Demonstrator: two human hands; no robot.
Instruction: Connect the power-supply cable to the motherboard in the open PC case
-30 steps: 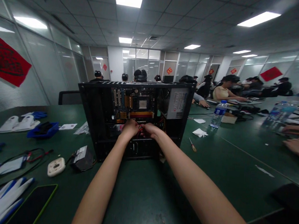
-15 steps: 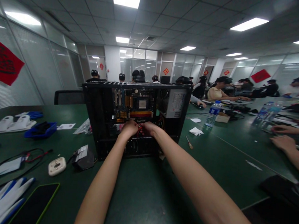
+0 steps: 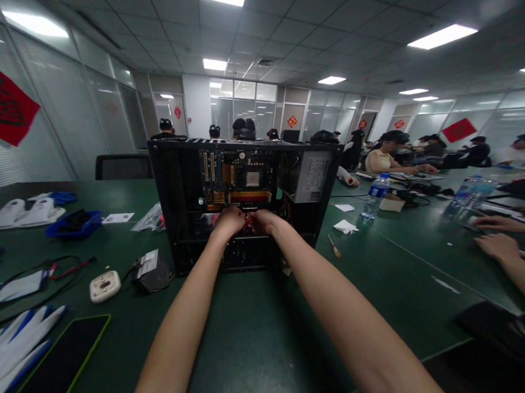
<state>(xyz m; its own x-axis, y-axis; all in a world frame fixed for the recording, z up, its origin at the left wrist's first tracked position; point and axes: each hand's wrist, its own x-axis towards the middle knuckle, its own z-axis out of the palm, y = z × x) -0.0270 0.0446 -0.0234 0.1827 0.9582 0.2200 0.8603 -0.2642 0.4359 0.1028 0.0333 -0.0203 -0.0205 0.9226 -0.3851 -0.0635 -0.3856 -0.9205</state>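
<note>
An open black computer case (image 3: 164, 207) lies on its long side on the green table, its inside facing me. Fixed in it are a motherboard (image 3: 239, 175) with a bare square chip and, at the upper right, a power supply (image 3: 312, 177). Both hands reach into the lower middle, just under the motherboard. My left hand (image 3: 229, 221) is closed, its fingertips at thin red and dark cables (image 3: 250, 223). From the other side my right hand (image 3: 266, 221) also has its fingers closed on these cables. What exactly sits between the fingertips is too small and dark to see.
Left of the case are a small dark boxy part (image 3: 151, 271), a white square object (image 3: 105, 286), a phone (image 3: 65, 356), gloves (image 3: 7, 346) and a blue tray (image 3: 73, 225). To the right lie a screwdriver (image 3: 333, 246), tissue (image 3: 345, 226) and a water bottle (image 3: 375, 196). Other people sit farther right.
The view has shifted slightly. Both hands stay at the cables under the motherboard, with only small finger movement.
</note>
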